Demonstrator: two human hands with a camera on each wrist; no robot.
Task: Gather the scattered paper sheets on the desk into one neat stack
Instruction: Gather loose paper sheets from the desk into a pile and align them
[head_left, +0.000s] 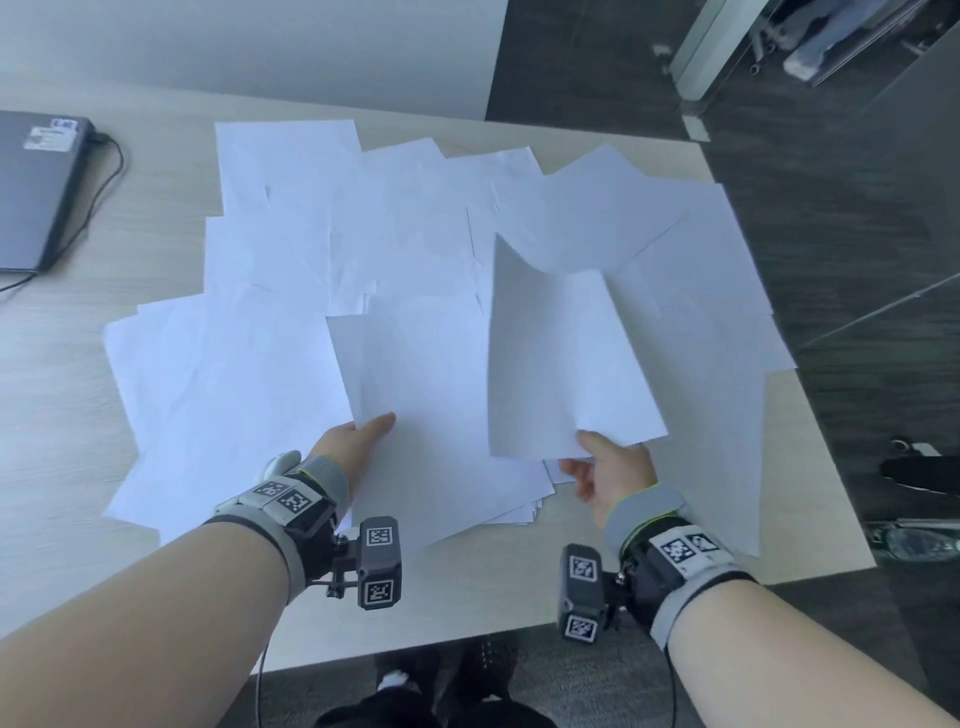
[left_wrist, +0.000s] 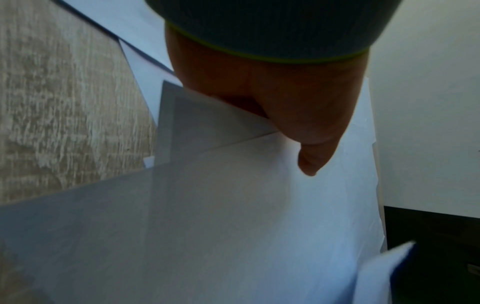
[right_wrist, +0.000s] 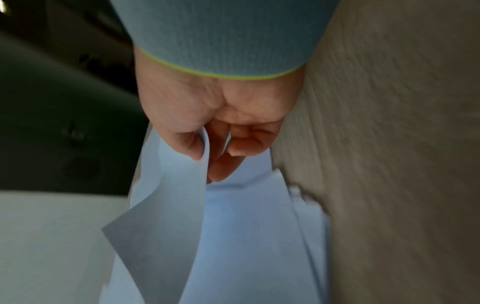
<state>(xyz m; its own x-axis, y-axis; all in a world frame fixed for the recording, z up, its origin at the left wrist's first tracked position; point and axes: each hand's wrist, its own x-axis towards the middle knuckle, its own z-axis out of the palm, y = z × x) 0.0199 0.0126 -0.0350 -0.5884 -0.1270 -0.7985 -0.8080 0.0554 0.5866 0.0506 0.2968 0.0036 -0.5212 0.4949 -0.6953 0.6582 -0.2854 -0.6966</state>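
Observation:
Several white paper sheets (head_left: 322, 223) lie scattered and overlapping across the light wooden desk (head_left: 57, 374). My left hand (head_left: 358, 434) pinches the near edge of a small pile of sheets (head_left: 415, 374), thumb on top; the left wrist view shows the thumb (left_wrist: 309, 160) pressing on that paper (left_wrist: 233, 226). My right hand (head_left: 602, 462) pinches the near edge of one sheet (head_left: 561, 353) lifted and curved above the desk. In the right wrist view the thumb and fingers (right_wrist: 221, 164) clamp this bent sheet (right_wrist: 168, 216).
A closed grey laptop (head_left: 36, 187) with a black cable (head_left: 111, 171) lies at the desk's far left. The desk's right edge (head_left: 810, 415) drops to dark floor. A white wall stands behind. Dark shoes (head_left: 467, 670) show below the near edge.

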